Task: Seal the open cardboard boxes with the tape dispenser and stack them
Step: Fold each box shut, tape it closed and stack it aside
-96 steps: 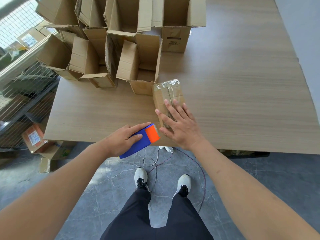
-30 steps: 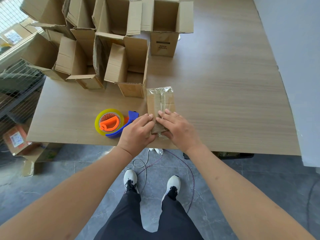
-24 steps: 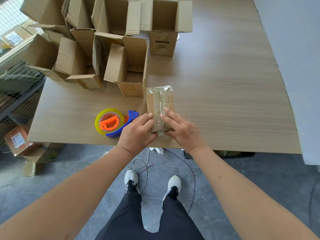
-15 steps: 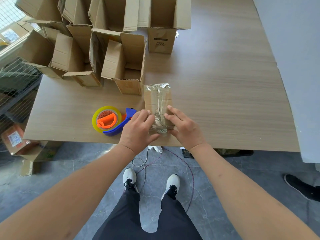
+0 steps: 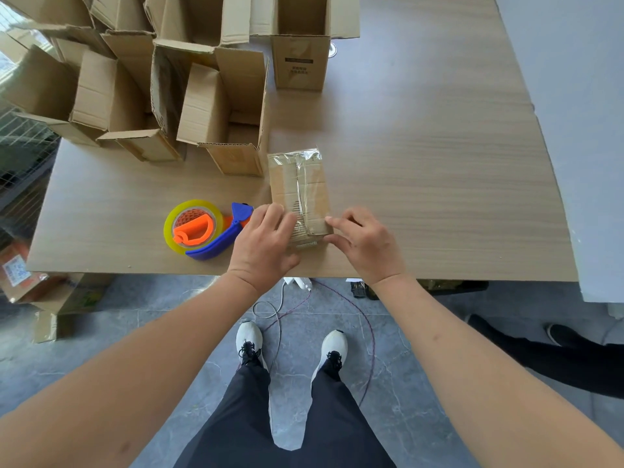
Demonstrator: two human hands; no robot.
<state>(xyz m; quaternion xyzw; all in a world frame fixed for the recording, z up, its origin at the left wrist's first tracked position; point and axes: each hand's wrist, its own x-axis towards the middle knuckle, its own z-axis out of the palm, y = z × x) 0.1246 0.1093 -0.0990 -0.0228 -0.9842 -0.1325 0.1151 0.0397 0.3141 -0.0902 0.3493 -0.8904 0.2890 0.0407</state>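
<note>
A small closed cardboard box (image 5: 299, 187) with clear tape along its top seam lies near the front edge of the wooden table (image 5: 422, 157). My left hand (image 5: 265, 243) grips the box's near left side with curled fingers. My right hand (image 5: 366, 244) holds the near right corner, fingers curled against the edge. The tape dispenser (image 5: 202, 229), blue with an orange hub and a yellow-rimmed roll, lies on the table just left of my left hand, untouched. Several open cardboard boxes (image 5: 223, 106) stand behind, flaps up.
One more open box (image 5: 300, 52) stands upright at the back centre. A grey wall (image 5: 574, 96) borders the table on the right. Cables and my feet are on the floor below; another person's legs (image 5: 557, 359) show at the lower right.
My left hand has set the dispenser down on the table. Both hands went to the box's near end, then slid from its top outward to its left and right sides.
</note>
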